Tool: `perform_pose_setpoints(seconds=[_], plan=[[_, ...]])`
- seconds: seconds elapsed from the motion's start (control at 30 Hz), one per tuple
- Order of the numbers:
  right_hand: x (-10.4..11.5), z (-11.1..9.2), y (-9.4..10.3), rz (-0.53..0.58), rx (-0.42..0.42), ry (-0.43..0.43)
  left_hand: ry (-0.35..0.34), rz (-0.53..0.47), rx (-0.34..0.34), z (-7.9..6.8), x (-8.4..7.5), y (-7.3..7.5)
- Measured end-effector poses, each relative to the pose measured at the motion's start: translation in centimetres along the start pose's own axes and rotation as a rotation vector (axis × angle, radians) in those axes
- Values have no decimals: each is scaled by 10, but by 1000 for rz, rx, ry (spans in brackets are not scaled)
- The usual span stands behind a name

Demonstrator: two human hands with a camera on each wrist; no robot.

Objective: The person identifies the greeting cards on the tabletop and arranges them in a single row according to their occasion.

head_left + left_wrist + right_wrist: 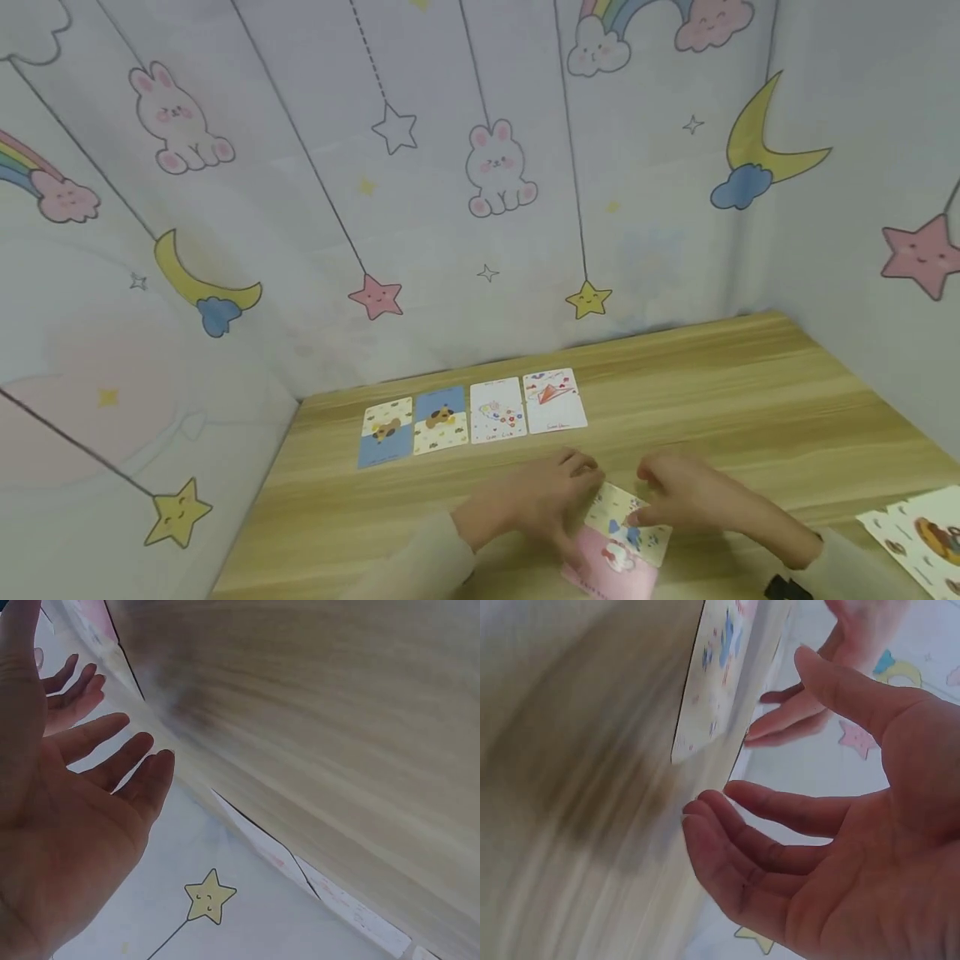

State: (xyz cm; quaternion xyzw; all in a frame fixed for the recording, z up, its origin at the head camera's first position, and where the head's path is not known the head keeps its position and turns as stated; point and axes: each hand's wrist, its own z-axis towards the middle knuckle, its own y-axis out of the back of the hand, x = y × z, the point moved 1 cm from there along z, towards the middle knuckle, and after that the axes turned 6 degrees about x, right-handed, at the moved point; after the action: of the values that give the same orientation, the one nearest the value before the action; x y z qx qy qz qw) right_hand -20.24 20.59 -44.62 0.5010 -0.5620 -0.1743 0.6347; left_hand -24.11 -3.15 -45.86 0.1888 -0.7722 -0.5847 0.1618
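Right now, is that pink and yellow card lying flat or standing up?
Flat. The card lies on the table, its printed face showing from above; the right wrist view shows its yellow half level with the tabletop.

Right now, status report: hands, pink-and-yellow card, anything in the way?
Left hand, right hand: relaxed, flanking pink-and-yellow card. Card: on table. Four-card row: beyond, not in the way.

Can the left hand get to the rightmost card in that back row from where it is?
Probably yes. The left hand is on the near side of the rightmost card, its fingers look relaxed, and only table shows between them.
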Motion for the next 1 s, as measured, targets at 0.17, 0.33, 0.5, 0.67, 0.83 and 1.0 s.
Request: perform_pose_setpoints(seconds=[0.17, 0.33, 0.5, 0.67, 0.83, 1.0], plan=[[10, -14, -20, -75, -26, -31, -15, -30, -3, 0, -7, -5], [18, -20, -37, -172, -52, -66, -46, -15, -30, 4, -14, -5], [22, -21, -45, -219, -103, -76, -38, 0, -34, 7, -17, -6], [25, -21, -46, -199, -106, -89, -22, 40, -32, 11, -19, -3], [24, -21, -44, -162, -61, -95, -2, 79, -24, 16, -22, -1], [24, -20, -42, -127, -38, -113, 35, 46, -5, 19, -23, 0]])
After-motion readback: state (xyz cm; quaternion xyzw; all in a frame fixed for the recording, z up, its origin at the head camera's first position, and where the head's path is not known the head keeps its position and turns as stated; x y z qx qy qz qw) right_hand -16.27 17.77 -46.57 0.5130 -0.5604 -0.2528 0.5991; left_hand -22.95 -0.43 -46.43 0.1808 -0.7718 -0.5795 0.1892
